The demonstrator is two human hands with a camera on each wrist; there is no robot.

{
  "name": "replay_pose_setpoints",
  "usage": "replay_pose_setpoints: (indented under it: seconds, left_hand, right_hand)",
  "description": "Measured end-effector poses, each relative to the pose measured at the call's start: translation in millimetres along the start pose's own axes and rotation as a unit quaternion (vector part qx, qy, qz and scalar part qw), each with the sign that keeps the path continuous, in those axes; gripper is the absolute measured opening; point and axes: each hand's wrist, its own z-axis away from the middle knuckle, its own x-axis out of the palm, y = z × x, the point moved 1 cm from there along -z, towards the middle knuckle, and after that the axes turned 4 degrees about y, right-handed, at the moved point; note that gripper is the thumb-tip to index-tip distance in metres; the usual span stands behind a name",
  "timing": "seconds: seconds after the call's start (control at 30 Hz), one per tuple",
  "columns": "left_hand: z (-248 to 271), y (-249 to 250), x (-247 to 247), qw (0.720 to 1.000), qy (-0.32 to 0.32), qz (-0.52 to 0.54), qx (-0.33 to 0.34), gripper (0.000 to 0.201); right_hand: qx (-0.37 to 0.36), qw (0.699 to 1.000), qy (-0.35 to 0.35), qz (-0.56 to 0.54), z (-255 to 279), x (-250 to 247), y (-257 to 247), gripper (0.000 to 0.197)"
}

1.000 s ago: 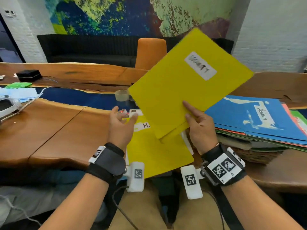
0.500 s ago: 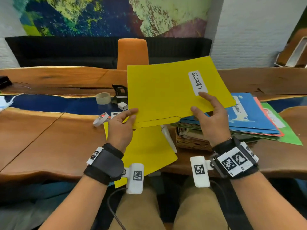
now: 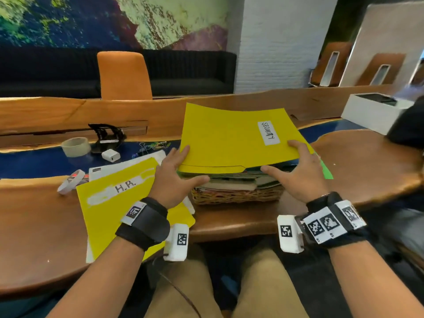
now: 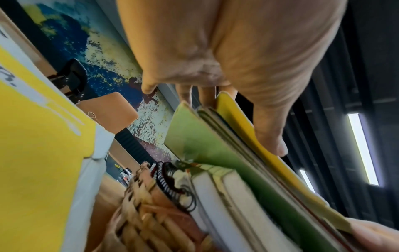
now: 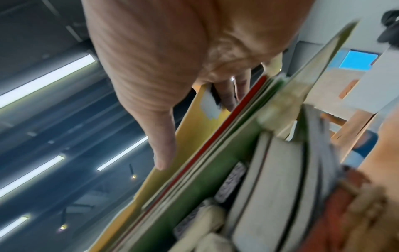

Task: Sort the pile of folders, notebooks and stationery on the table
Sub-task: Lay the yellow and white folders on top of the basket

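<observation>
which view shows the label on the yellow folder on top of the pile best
The head view: the label faces the camera, reading SECURITY. The right wrist view shows it edge-on beside the fingers; the left wrist view shows none.

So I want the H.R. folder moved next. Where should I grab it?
Take the H.R. folder by its near edge, which overhangs the table, coming from your side with the left hand. Fingers can probably slip under there; elsewhere it lies flat on white papers.
</observation>
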Motion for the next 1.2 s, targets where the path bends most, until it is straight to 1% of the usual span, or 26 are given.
replay_pose_setpoints:
  seconds: [0.07,0.13,0.17,0.27,0.33,0.43,0.53,0.67,0.73,0.83,0.93,1.07,1.2]
  left_hand:
    - [-5.8,-5.3,10.1,1.000,-0.004,-0.031,-0.001,0.102]
    - [-8.2,-7.4,15.3,0.999,-0.002,-0.048,-0.003,0.098]
    - [-8.6,-6.9,17.8,0.999,-0.003,-0.054,-0.002,0.096]
    - [-7.3,-6.9,22.5,0.998,0.004,-0.059,-0.003,0.094]
    - [-6.1,-6.2,22.8,0.999,0.016,-0.045,-0.005,0.095]
    - [-5.7,-6.1,22.8,0.999,0.016,-0.044,-0.005,0.095]
    - [-5.2,-6.3,23.4,0.999,0.012,-0.047,-0.019,0.094]
    - [-5.8,-3.0,23.1,0.998,0.031,-0.052,-0.027,0.085]
    - [-4.5,-1.8,21.2,0.998,0.037,-0.046,-0.026,0.084]
    - [-0.9,0.0,15.1,0.998,0.044,-0.030,-0.027,0.082]
    - [4.5,1.3,7.7,0.998,0.056,-0.021,-0.022,0.071]
    - [14.6,-6.2,-5.7,0.996,0.078,-0.022,-0.047,0.061]
    - [26.2,-21.1,-27.1,0.992,0.094,-0.036,-0.076,0.054]
  right_hand:
    - [-0.012,0.999,0.015,0.035,-1.6,-6.4,12.1,0.088]
    - [-0.016,0.998,0.004,0.052,-3.8,-7.4,20.2,0.090]
    - [-0.008,0.998,-0.007,0.056,-4.6,-7.3,23.9,0.093]
    - [0.022,0.998,-0.033,0.038,-7.5,-3.3,33.7,0.111]
    - [0.020,0.998,-0.037,0.043,-7.5,-1.5,34.7,0.114]
    - [0.018,0.998,-0.033,0.058,-5.0,-4.1,30.1,0.107]
    - [0.016,0.997,-0.028,0.073,-0.6,-6.2,26.0,0.094]
    - [0.012,0.997,-0.033,0.071,-1.9,-9.7,22.3,0.091]
    - [0.003,0.997,-0.019,0.070,-2.1,-10.6,19.5,0.082]
    - [-0.049,0.995,0.029,0.083,0.6,-7.0,10.1,0.069]
    - [-0.121,0.989,0.072,0.046,5.5,8.3,-9.1,0.059]
    - [-0.207,0.975,0.074,-0.012,22.5,41.9,-47.6,0.040]
    - [-0.281,0.957,0.052,-0.057,44.9,80.3,-85.9,0.029]
